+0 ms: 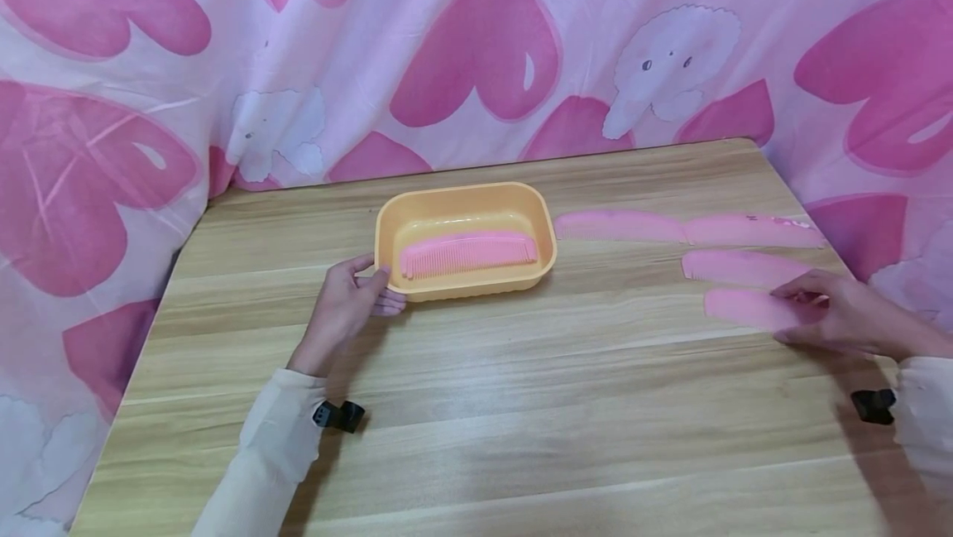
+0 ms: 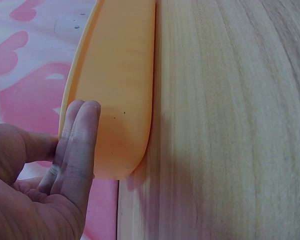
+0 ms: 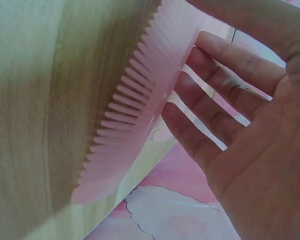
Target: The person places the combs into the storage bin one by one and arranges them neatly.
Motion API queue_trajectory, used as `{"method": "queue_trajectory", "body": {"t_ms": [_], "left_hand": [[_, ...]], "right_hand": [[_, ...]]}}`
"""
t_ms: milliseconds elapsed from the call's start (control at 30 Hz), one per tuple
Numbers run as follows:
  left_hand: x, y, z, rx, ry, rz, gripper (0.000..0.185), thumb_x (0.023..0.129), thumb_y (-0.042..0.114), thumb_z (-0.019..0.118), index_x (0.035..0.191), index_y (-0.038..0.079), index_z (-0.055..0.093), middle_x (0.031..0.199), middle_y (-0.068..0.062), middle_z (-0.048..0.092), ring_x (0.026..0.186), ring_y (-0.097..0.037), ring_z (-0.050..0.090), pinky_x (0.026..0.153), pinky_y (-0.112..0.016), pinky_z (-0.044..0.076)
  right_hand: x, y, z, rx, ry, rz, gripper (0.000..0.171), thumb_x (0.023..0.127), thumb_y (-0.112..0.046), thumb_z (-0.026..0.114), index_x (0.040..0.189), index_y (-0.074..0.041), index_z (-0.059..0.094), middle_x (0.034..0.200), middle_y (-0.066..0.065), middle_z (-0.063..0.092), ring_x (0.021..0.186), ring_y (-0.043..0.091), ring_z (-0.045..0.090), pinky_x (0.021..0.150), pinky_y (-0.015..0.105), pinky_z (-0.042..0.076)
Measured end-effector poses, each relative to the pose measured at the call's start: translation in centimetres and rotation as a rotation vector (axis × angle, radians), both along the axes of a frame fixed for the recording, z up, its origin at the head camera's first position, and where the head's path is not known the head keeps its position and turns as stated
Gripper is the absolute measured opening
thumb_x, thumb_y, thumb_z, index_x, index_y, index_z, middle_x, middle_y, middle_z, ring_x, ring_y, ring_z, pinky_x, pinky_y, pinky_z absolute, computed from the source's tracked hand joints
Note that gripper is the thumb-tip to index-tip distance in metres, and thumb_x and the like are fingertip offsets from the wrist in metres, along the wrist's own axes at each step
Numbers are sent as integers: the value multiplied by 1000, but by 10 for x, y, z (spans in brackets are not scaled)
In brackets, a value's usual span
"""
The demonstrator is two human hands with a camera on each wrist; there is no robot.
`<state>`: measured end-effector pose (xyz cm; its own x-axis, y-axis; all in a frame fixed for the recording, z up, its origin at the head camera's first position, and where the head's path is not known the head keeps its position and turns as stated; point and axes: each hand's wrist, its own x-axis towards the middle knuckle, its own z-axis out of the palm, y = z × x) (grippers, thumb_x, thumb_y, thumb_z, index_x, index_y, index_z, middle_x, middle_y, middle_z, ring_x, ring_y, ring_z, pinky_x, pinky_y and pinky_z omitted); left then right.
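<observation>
- Our left hand (image 1: 344,299) grips the near left corner of the smooth, rounded orange plastic tray (image 1: 538,218); fingers (image 2: 79,145) pressed together flat on its outer wall, thumb over the rim.
- Inside the tray, just beyond those fingers, lies a pink toothed comb (image 1: 467,254).
- Our right hand (image 1: 834,309) pinches the nearest pink comb (image 1: 744,308), thin and translucent; its fingers (image 3: 225,95) are slightly spread behind it.
- Three more combs (image 1: 733,266) lie just beyond those fingertips.
- Everything sits on a wood-grain table (image 1: 476,421), with a heart-print pink cloth (image 1: 476,49) behind.
</observation>
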<state>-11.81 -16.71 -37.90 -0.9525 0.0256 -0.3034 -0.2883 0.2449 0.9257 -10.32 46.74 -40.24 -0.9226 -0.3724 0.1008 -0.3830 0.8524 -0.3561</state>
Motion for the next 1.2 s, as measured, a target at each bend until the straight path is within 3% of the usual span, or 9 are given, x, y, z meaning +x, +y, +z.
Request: {"method": "queue_trajectory", "body": {"t_ms": [233,733,1033,1100,1200], "left_hand": [[0,-1,0,5,-7,4,47,108,14,48,150,-5,40,87,-19,75,73,-19,75,74,-35,65],[0,-1,0,7,-2,-6,46,107,13,48,149,-5,42,87,-19,75,74,-20,75,73,-35,65],[0,-1,0,4,-7,-1,46,107,13,48,149,-4,42,87,-18,75,74,-21,75,74,-35,65],[0,-1,0,-4,-12,1,46,107,13,48,150,-3,42,88,-18,75,75,-22,75,74,-36,65],[0,-1,0,-14,-15,2,47,107,13,48,150,-3,41,89,-18,75,76,-23,76,75,-36,65]], "right_hand": [[-3,-3,-2,-7,36,34,54,46,-6,100,93,1,74,82,0,67,77,-7,53,62,3,43],[-10,-24,7,27,-133,-86,56,63,-24,98,103,4,72,93,7,70,75,1,50,62,8,41],[-39,-45,19,-82,136,148,46,47,-1,96,87,-3,74,79,0,69,71,1,57,61,9,47],[-47,-53,26,-44,130,151,44,49,-4,95,88,-3,75,79,0,69,71,1,57,60,10,47],[-57,-69,39,-1,37,111,42,56,-10,94,92,-1,74,81,-1,67,71,4,56,61,14,48]]}}
